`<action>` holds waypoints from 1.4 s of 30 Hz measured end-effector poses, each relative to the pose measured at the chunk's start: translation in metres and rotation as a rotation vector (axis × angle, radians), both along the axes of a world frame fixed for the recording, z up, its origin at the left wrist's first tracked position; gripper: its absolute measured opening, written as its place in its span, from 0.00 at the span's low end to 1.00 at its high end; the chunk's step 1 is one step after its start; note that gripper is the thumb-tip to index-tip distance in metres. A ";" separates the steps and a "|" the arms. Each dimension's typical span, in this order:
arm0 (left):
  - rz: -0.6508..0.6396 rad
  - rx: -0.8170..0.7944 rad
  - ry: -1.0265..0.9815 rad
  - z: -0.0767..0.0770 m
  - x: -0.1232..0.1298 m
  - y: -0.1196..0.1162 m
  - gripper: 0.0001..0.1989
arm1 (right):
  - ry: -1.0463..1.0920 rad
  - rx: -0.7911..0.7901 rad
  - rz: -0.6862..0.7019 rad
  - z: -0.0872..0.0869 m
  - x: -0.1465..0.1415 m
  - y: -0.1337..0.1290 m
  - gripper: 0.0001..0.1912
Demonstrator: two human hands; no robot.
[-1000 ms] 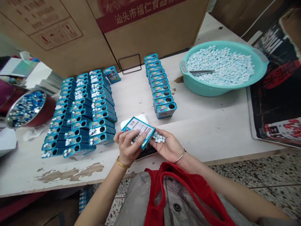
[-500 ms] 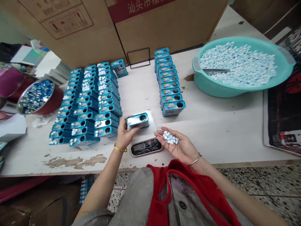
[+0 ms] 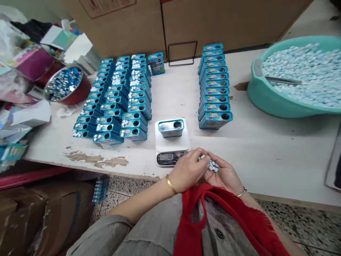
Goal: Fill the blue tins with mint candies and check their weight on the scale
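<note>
My right hand (image 3: 226, 176) is cupped palm up, holding a small heap of pale blue and white candies (image 3: 213, 166). Over its palm, my left hand (image 3: 188, 168) has curled fingers pressed into the heap; its fingertips are partly hidden. Just beyond the hands is a white kitchen scale (image 3: 173, 145) with a dark display strip, partly covered by my left hand. One blue candy tin (image 3: 171, 132) stands upright on the scale's plate, its round top hole facing up.
Three rows of blue tins (image 3: 112, 96) stand at left, many with candies on top. Another row of tins (image 3: 214, 85) stands right of centre. A turquoise basin (image 3: 279, 103) of candies holds a metal utensil (image 3: 283, 80). A cardboard box (image 3: 226, 25) and wire stand (image 3: 182, 65) are behind.
My left hand has let go of the tin, which stays on the scale, and moved right to the candies in my right palm. The view has shifted left.
</note>
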State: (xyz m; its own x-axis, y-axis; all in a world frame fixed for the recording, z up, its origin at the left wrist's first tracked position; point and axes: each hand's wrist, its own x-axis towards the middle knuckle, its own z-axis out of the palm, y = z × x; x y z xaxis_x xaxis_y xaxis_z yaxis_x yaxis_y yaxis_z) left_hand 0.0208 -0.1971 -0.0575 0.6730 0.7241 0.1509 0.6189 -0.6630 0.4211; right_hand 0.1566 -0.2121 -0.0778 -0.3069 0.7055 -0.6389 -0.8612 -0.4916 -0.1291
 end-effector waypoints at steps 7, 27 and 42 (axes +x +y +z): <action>-0.084 -0.032 0.053 -0.005 0.010 -0.005 0.09 | 0.036 -0.097 0.049 -0.006 0.012 -0.016 0.10; 0.279 0.172 -0.347 0.052 -0.055 0.080 0.02 | 0.001 -0.040 0.068 0.012 -0.008 0.003 0.11; 0.345 0.180 -0.348 0.064 -0.058 0.081 0.03 | 0.025 -0.030 0.065 0.007 -0.004 0.003 0.10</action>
State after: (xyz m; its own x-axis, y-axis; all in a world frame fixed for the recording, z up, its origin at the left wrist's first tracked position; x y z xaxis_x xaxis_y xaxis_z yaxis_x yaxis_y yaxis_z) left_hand -0.0375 -0.1156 0.0067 0.2874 0.8369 0.4658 0.6583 -0.5259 0.5386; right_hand 0.1528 -0.2095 -0.0705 -0.3676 0.6639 -0.6512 -0.8301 -0.5500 -0.0922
